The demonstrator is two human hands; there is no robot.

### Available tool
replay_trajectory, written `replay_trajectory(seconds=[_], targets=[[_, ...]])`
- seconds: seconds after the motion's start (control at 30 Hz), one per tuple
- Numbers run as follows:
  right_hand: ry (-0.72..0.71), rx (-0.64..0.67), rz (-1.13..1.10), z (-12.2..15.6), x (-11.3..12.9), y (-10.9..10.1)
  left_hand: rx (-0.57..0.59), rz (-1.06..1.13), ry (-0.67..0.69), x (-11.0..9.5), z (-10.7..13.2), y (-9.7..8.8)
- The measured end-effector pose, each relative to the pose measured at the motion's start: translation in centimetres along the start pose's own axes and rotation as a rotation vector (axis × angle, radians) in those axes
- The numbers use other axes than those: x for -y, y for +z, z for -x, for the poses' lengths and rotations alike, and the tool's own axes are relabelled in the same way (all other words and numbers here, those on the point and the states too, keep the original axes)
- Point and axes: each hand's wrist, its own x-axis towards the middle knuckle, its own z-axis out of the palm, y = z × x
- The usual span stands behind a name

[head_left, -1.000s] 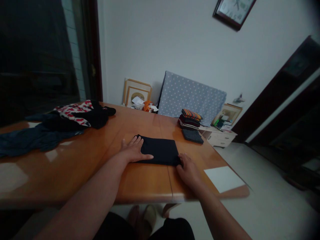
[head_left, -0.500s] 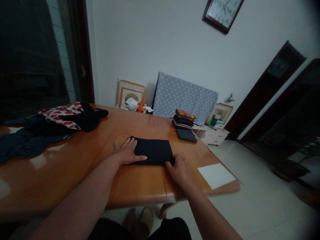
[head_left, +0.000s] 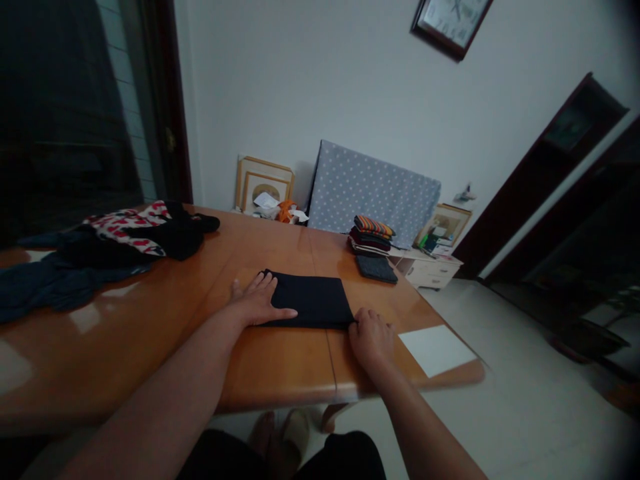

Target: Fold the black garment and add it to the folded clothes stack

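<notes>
— What colour is the folded cloth (head_left: 313, 301) under my palms?
— Black, on an orange-brown wooden table (head_left: 150, 333).
— And beyond it?
— A stack of folded clothes (head_left: 373, 235) topped with bright stripes; behind that, a grey board with white polka dots (head_left: 373, 190).

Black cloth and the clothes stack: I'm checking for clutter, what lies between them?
Head view: a small dark folded piece lies between the black cloth and the stack.
</notes>
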Motion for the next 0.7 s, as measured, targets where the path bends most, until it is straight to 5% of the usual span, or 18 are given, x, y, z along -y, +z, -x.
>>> replay_trajectory(seconds=[0.23, 0.37, 0.7], targets=[[-0.008, 0.111, -0.158, -0.8, -1.1, -0.6, -0.007, 0.018, 0.005, -0.1, 0.2, -0.1], [-0.005, 0.038, -0.351, -2.5, -0.8, -1.4, -0.028, 0.037, 0.011, 0.1, 0.0, 0.1], [-0.375, 0.084, -0.327, -7.1, 9.0, 1.0, -0.038, 0.022, 0.011, 0.1, 0.1, 0.3]])
